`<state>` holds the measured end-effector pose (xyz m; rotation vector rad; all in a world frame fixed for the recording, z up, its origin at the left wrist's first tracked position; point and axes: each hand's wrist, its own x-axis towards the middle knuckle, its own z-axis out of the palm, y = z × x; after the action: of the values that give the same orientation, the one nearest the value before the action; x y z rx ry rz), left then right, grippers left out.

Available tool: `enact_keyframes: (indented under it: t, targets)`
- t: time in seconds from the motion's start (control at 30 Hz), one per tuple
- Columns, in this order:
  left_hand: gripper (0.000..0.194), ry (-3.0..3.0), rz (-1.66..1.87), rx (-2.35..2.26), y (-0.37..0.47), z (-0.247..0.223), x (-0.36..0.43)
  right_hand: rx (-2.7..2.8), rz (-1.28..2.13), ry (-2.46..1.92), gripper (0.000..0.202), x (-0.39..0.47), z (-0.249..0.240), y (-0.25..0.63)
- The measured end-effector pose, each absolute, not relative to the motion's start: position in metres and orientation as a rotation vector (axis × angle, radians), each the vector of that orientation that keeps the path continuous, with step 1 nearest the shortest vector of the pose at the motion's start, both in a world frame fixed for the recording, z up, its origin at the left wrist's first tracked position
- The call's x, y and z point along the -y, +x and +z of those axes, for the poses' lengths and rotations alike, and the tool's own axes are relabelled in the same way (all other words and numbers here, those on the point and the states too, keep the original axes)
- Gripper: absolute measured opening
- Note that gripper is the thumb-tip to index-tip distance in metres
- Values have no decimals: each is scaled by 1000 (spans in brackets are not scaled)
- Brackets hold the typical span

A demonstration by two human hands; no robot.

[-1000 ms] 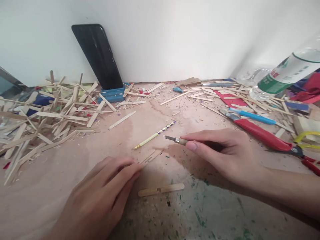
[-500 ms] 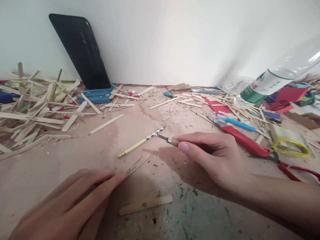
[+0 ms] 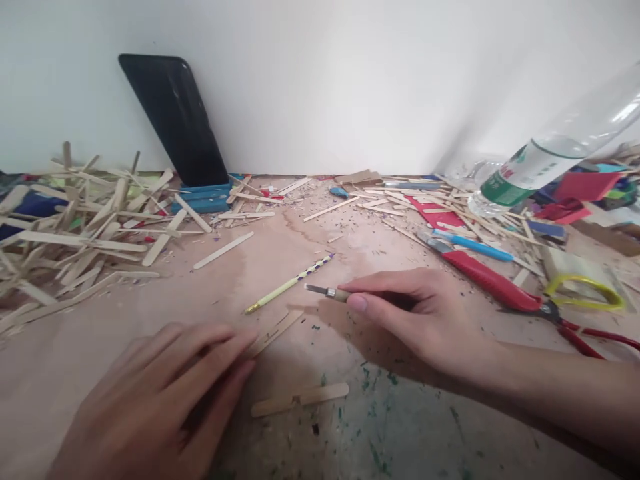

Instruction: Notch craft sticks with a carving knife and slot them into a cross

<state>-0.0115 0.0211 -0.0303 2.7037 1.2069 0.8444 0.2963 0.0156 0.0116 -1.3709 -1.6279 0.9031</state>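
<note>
Head view. The left hand (image 3: pixel 165 393) lies flat near the front edge of the worktop (image 3: pixel 75 360), fingers extended and close together, the fingertips (image 3: pixel 245 340) pressing the near end of a flat wooden stick (image 3: pixel 275 329). The stick's long axis runs from those fingertips away and to the right, towards the middle of the worktop. The right hand (image 3: pixel 425 320) pinches the handle of a small craft knife (image 3: pixel 327 292) between thumb and forefinger; the remaining fingers are curled under and cannot be read. The blade points left, its tip just beyond the stick's far end and apart from it, so the right hand is nearer that end. A striped pencil (image 3: pixel 290 283) lies just behind the stick, roughly parallel. A second, jointed stick (image 3: pixel 300 398) lies nearer the front edge, between both hands.
</note>
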Motion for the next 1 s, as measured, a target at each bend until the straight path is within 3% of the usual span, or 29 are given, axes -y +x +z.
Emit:
enact_keyframes:
  t: [0.2, 0.33, 0.5, 0.7, 1.0]
  targets:
    - [28, 2760, 683, -1260, 0, -12, -23, 1739, 798, -1425, 19, -18, 14, 297]
    - [26, 2682, 758, -1208, -1, -10, -23, 1806, 734, -1417, 17, -20, 13, 299]
    - [16, 2633, 834, -969, -2, -6, -16, 1836, 708, -1423, 15, -19, 12, 299]
    - [11, 2757, 652, -736, 1, -8, -11, 1824, 737, -1436, 13, -18, 10, 297]
    - [19, 2762, 623, -635, -5, -10, -16, 1825, 733, -1436, 14, -19, 6, 299]
